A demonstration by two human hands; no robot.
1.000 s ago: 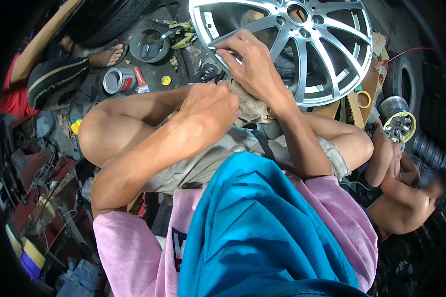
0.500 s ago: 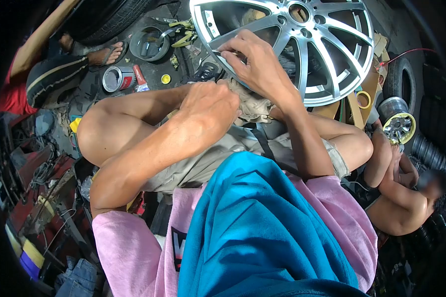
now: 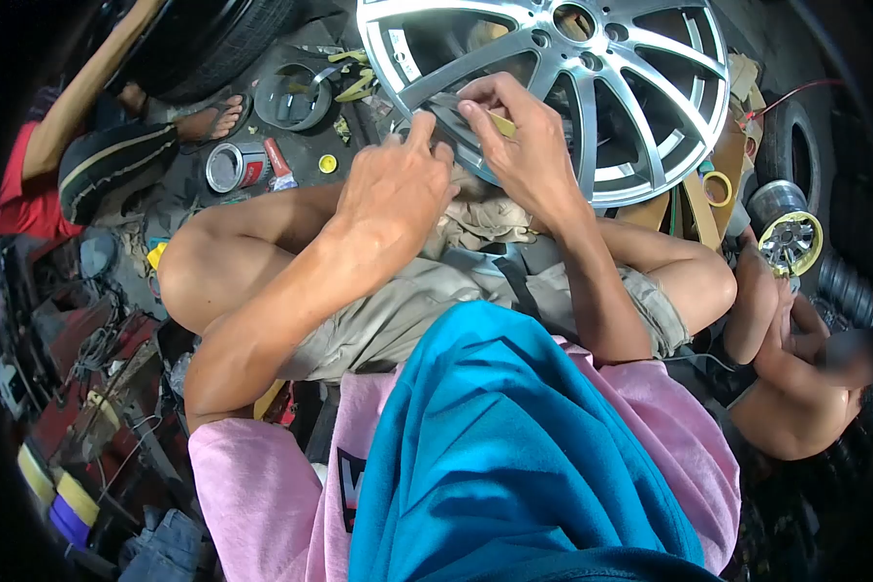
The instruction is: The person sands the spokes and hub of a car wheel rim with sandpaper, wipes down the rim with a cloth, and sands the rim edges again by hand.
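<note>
Left hand [image 3: 393,189] back-up at near edge of silver multi-spoke metal wheel [image 3: 590,97], index stretched forward, other fingers curled; cannot tell if anything clamped. Right hand [image 3: 533,141] just beside, thumb and index bent toward each other near small yellow piece [image 3: 502,124]; grip unclear. Wheel beyond crossed bare legs [image 3: 233,257]. Dark floor [image 3: 303,147] strewn: grey round bowl [image 3: 312,118], open metal can [image 3: 253,165]. Black tyre [image 3: 228,58] upper left.

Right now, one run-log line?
left hand: by edge of wheel rim | right hand: overlaps rim in view | beige cloth: at lap | grip, contact: unclear
</note>
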